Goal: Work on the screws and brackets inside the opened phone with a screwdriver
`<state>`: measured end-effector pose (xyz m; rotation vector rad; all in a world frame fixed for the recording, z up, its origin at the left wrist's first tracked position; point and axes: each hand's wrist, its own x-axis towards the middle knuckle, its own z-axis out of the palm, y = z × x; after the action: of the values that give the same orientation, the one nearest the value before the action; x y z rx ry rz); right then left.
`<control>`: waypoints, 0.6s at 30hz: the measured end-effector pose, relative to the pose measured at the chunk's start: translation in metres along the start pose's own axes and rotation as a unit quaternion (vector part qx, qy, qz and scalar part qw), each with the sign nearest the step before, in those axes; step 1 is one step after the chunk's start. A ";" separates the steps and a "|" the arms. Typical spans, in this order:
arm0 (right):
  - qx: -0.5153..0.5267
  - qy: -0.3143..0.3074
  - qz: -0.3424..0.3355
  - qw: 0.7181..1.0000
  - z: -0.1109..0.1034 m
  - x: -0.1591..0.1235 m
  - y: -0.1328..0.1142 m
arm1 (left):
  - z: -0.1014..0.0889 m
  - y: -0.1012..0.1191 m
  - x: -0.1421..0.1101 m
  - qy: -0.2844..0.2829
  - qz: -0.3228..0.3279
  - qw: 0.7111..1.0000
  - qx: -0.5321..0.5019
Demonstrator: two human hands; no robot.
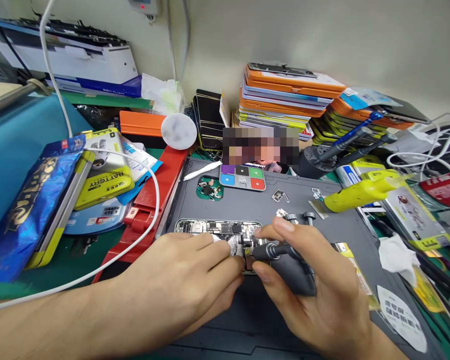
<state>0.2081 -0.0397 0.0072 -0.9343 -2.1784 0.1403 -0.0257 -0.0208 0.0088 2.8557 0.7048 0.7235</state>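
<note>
An opened phone (217,229) with its circuit boards bare lies on a grey work mat (247,200). My left hand (183,285) rests on the phone's near side, its fingers curled and pinching a small silvery part over the board. My right hand (315,280) grips a dark grey screwdriver (285,260) whose tip points left onto the phone's inside. Both hands cover the phone's right half.
A small tray with coloured squares (243,177) and loose metal parts (279,196) lie on the mat's far side. A yellow-handled tool (360,194) lies right. Orange boxes (285,100) are stacked behind. Battery packs (105,180), a red case (157,185) and a white cable (150,220) crowd the left.
</note>
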 end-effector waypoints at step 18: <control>0.138 0.155 0.121 0.971 0.002 -0.009 -0.008 | -0.004 0.000 0.002 -0.053 -0.021 0.998 -0.034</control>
<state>0.2059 -0.0510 0.0031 -0.9858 -1.7034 0.3792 -0.0259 -0.0204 0.0133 2.7849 0.7098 0.5740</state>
